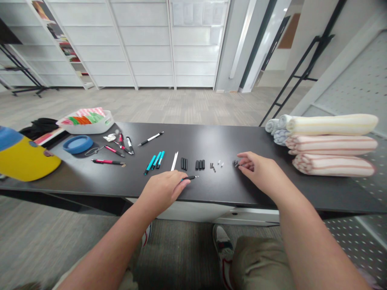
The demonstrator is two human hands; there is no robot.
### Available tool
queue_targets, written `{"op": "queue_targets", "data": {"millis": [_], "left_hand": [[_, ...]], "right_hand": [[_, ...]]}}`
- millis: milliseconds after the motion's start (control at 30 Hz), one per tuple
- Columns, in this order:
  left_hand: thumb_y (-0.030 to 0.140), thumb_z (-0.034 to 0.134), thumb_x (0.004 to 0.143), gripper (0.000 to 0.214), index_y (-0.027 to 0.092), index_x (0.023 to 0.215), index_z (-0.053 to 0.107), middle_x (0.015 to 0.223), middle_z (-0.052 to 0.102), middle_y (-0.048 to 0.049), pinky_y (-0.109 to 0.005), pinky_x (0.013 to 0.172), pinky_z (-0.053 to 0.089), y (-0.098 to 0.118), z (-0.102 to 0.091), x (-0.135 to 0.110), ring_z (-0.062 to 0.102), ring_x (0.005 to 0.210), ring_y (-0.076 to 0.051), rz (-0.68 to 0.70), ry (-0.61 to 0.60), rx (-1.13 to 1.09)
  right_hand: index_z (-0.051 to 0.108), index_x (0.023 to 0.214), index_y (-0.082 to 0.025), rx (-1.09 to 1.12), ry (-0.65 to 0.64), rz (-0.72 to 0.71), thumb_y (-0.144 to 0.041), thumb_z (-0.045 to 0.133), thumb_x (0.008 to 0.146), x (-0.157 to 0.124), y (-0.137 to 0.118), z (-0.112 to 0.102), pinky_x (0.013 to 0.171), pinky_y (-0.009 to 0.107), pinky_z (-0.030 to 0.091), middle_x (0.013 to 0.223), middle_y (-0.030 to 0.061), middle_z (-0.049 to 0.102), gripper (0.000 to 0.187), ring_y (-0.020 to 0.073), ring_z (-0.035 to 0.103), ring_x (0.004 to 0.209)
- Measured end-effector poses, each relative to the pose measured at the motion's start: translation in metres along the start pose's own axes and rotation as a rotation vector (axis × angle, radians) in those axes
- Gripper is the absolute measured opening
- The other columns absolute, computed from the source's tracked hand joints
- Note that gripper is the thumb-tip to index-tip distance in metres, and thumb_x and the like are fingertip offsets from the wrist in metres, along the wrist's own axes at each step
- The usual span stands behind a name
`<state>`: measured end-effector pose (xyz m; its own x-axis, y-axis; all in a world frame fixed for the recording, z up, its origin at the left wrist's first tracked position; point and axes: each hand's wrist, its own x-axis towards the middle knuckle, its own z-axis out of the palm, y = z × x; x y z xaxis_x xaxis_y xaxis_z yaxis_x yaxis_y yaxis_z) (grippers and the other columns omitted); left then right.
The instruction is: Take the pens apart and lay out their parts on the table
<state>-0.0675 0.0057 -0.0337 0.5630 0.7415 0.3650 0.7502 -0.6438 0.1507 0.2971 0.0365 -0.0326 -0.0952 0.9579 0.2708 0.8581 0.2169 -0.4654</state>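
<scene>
My left hand (166,187) is closed round a pen (190,177) with a black front end, its tip pointing right above the table's near edge. At the right, my right hand (255,166) has its fingers bent and its thumb drawn in at some small dark pen parts (235,163). Between my hands lie small grey springs (213,167), clear little pieces (221,163), short black grips (200,164) and longer black tubes (184,163). White refills (174,161) lie beyond my left hand, with teal pen barrels (155,162) to their left.
On the dark table (205,139), a black-and-white pen (151,138) and several red pens (113,151) lie left. Beyond them are a blue ring (78,144), a white basket (90,128) and a yellow-and-blue object (27,157). Rolled towels (332,145) are stacked right.
</scene>
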Motion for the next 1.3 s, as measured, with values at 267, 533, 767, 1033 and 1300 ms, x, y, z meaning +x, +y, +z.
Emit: {"op": "queue_targets", "data": {"millis": [267, 533, 767, 1033, 1300], "left_hand": [[0.038, 0.049, 0.109, 0.028, 0.02, 0.113, 0.07, 0.108, 0.079, -0.0042, -0.031, 0.084, 0.056, 0.001, -0.001, 0.0, 0.076, 0.097, -0.021, 0.0, 0.013, -0.011], [0.038, 0.05, 0.109, 0.027, 0.02, 0.113, 0.069, 0.105, 0.079, -0.0042, -0.03, 0.083, 0.055, 0.001, -0.001, 0.0, 0.075, 0.095, -0.02, 0.042, 0.043, -0.001], [0.04, 0.051, 0.109, 0.028, 0.019, 0.113, 0.069, 0.098, 0.077, -0.0046, -0.031, 0.078, 0.053, 0.004, 0.001, -0.001, 0.073, 0.088, -0.019, 0.155, 0.107, 0.033], [0.036, 0.054, 0.108, 0.024, 0.018, 0.113, 0.068, 0.101, 0.076, -0.0061, -0.035, 0.087, 0.051, 0.0, 0.001, -0.002, 0.07, 0.093, -0.021, 0.192, 0.137, 0.017], [0.037, 0.048, 0.11, 0.026, 0.02, 0.108, 0.067, 0.084, 0.071, -0.0021, -0.033, 0.072, 0.044, -0.002, 0.002, -0.002, 0.066, 0.079, -0.02, 0.191, 0.064, 0.116]], "right_hand": [[0.063, 0.123, -0.021, 0.142, 0.027, 0.091, -0.028, 0.069, 0.083, 0.001, 0.007, 0.006, 0.077, 0.037, 0.062, 0.095, 0.0054, 0.077, 0.041, 0.0212, 0.075, 0.076], [0.07, 0.096, -0.022, -0.037, 0.172, -0.093, -0.039, 0.067, 0.096, -0.013, -0.061, -0.01, 0.073, 0.034, 0.051, 0.084, 0.0034, 0.071, 0.017, 0.0197, 0.067, 0.074], [0.074, 0.117, -0.021, 0.247, -0.182, -0.279, -0.037, 0.066, 0.101, -0.023, -0.119, 0.028, 0.077, 0.03, 0.05, 0.097, 0.0036, 0.075, 0.023, 0.0172, 0.067, 0.081], [0.076, 0.098, -0.023, 0.358, -0.243, -0.269, -0.03, 0.062, 0.103, -0.022, -0.124, 0.042, 0.076, 0.028, 0.048, 0.093, 0.0005, 0.079, 0.017, 0.0166, 0.07, 0.084], [0.077, 0.095, -0.022, 0.353, -0.263, -0.242, -0.032, 0.062, 0.103, -0.021, -0.125, 0.039, 0.072, 0.028, 0.046, 0.089, 0.0002, 0.078, 0.019, 0.0163, 0.069, 0.079]]}}
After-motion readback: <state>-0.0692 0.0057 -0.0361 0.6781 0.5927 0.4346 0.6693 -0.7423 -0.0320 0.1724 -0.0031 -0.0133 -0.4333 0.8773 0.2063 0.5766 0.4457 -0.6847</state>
